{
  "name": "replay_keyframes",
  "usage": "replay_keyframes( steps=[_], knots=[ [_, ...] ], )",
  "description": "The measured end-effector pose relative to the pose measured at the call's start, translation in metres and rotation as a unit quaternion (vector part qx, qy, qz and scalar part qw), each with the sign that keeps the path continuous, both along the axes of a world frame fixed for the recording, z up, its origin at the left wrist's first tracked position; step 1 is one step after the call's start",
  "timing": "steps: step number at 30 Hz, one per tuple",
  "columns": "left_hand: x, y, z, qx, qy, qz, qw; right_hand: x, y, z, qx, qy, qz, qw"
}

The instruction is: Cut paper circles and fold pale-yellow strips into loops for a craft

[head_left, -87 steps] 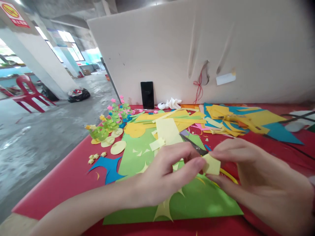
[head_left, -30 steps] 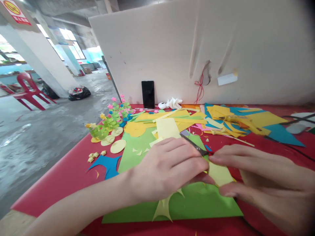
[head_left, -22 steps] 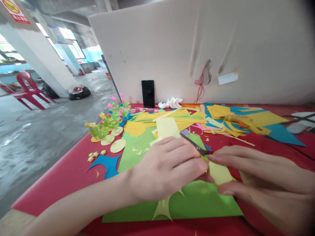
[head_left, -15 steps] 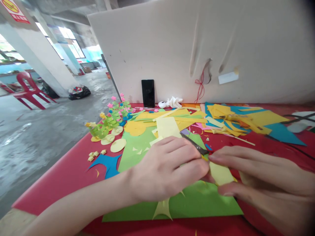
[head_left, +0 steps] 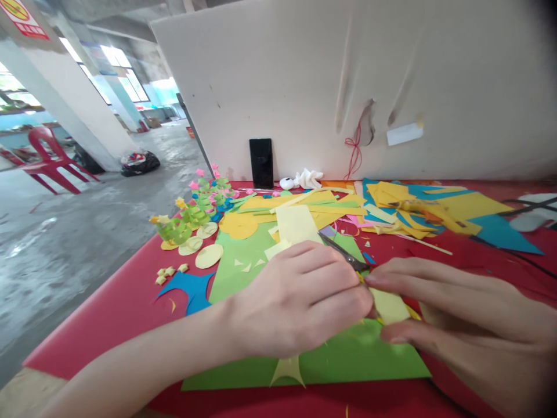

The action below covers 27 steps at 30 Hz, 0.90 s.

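Observation:
A pale yellow piece of paper [head_left: 390, 306] is between my two hands over the green sheet. My left hand [head_left: 304, 299] is closed, knuckles up, with its curled fingers at the paper's left end; its fingertips are mostly hidden. From the right, my right hand [head_left: 465, 319] pinches the same paper, with the thumb at its lower edge and the fingers above. Just behind the hands lie scissors [head_left: 342, 251] with dark blades pointing away to the left; bits of yellow show at their near end, and the rest is covered.
Yellow and green paper strips [head_left: 304, 203] spread along the back. A yellow glue gun [head_left: 439, 216] lies at right on blue paper [head_left: 507, 235]. Paper flowers [head_left: 195, 215], pale discs [head_left: 209, 256] and small folded stars [head_left: 164, 274] are at left. A black phone [head_left: 261, 164] leans on the board [head_left: 300, 87].
Both hands stay at the paper, with my right fingers shifted slightly left. The paper's near right corner has moved a little left, and more yellow shows beside it.

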State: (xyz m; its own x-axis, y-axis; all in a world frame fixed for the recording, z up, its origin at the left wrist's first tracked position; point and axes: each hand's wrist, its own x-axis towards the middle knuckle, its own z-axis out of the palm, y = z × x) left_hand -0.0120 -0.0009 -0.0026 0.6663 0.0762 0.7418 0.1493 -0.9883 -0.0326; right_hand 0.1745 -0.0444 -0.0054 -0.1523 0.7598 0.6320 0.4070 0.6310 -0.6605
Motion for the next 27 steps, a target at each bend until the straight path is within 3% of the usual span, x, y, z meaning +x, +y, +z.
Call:
replay_keyframes(
  steps=[5, 9, 14, 19, 27],
  knots=[
    [-0.003, -0.001, 0.000, -0.013, 0.017, -0.002, 1.000, 0.005, 0.002, -0.001, 0.016, -0.011, 0.060, 0.998],
    [-0.003, 0.000, 0.003, -0.019, 0.012, -0.010, 1.000, 0.016, 0.006, -0.001, -0.083, -0.004, 0.161, 0.983],
    [-0.003, 0.000, 0.006, 0.002, 0.005, 0.020, 1.000, 0.019, 0.011, 0.003, -0.153, 0.040, 0.211, 0.965],
    [-0.002, -0.001, 0.007, -0.022, -0.021, 0.049, 0.998, 0.016, 0.015, 0.005, -0.172, 0.070, 0.210, 0.960],
    [0.001, -0.005, 0.002, -0.024, -0.003, 0.041, 0.999, 0.009, 0.012, 0.003, -0.179, 0.100, 0.178, 0.962]
  ],
)
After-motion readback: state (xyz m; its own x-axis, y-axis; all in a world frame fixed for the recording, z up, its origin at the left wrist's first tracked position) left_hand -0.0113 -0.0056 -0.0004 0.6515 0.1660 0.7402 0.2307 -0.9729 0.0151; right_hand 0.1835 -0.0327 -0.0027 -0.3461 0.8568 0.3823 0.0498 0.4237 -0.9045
